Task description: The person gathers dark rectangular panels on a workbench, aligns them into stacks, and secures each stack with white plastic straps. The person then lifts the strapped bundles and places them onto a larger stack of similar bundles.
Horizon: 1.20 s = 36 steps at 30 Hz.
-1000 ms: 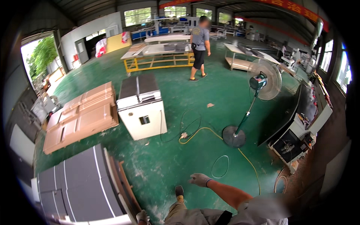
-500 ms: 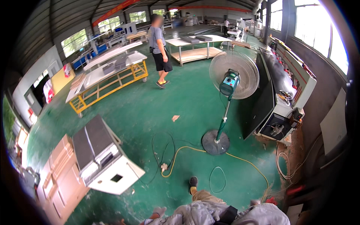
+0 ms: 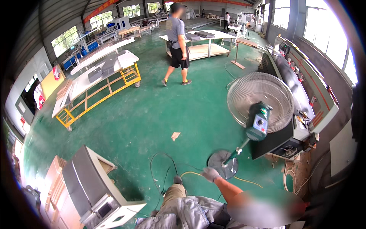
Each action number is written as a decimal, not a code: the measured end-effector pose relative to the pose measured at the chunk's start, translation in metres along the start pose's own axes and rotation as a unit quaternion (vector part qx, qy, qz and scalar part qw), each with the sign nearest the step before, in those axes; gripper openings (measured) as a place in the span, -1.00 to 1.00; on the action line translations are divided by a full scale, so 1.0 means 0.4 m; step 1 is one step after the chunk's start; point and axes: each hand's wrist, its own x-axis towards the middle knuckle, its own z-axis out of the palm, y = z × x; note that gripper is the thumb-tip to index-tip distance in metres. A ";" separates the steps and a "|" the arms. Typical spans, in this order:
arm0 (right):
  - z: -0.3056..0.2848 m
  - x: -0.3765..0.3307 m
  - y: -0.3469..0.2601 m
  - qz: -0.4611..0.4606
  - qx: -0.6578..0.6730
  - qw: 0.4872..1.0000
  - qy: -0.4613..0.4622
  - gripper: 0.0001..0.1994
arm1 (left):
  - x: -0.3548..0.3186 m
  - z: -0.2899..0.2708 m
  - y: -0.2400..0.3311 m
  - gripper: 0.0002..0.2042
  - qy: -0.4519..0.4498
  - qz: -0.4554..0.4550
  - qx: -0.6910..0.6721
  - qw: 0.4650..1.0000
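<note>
A: Where are the hands?
B: Right hand [image 3: 211, 174], gloved, lower centre of frame. It overlaps the base [image 3: 215, 158] of the pedestal fan [image 3: 260, 121] in view; contact unclear. Fingers look loose, nothing in the grip, though it's small and slightly blurred. Left hand is outside the frame, can't tell its state.
A: Fan position?
B: Right of centre. Round wire cage on top, pole slanting down-left to the dark disc base. Yellow cable [image 3: 248, 181] on the floor, running past the base on both sides.
A: Rest of the floor?
B: Brown scrap [image 3: 175, 136] near frame centre. White cabinet with dark top [image 3: 78, 175], lower left. Yellow-framed cart [image 3: 139, 74], upper left, boards on it. Co-worker [image 3: 176, 42] in grey shirt and black shorts, upper centre, standing by a white-topped table [image 3: 221, 35].
</note>
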 end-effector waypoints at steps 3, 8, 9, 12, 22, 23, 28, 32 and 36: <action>-0.119 0.357 -0.086 -0.003 0.011 1.000 0.029 -0.43 | 0.169 -0.121 0.016 -0.76 -0.008 -0.081 0.014 0.997; -0.188 0.726 0.026 -0.093 -0.271 0.957 -0.042 -0.67 | 0.462 -0.375 0.221 -0.81 0.031 -0.116 -0.041 0.992; -0.177 0.768 0.050 -0.063 -0.290 0.952 -0.078 -0.69 | 0.528 -0.425 0.276 -0.82 0.043 -0.104 -0.062 0.992; -0.090 0.794 0.280 0.122 -0.211 0.967 -0.079 -0.74 | 0.779 -0.549 0.604 -0.84 0.064 0.015 -0.181 0.981; -0.112 1.204 0.045 0.412 0.002 0.886 -0.213 -0.57 | 0.417 -1.295 1.883 -0.87 0.002 0.838 -0.048 0.543; -0.111 1.309 0.028 0.393 -0.007 0.890 -0.230 -0.55 | 0.406 -1.338 1.924 -0.82 -0.039 0.864 -0.022 0.501; -0.199 2.078 -0.074 0.232 -0.067 0.947 -0.211 -0.46 | 0.467 -1.572 2.163 -0.67 -0.212 0.947 0.077 0.227; -0.490 2.716 -0.422 0.083 -0.182 0.974 -0.111 -0.61 | 0.641 -1.743 2.326 -0.76 -0.082 0.992 0.016 0.096; -0.628 3.249 -0.737 -0.143 -0.276 0.950 -0.006 -0.67 | 0.792 -1.944 2.354 -0.81 0.068 0.992 0.096 0.039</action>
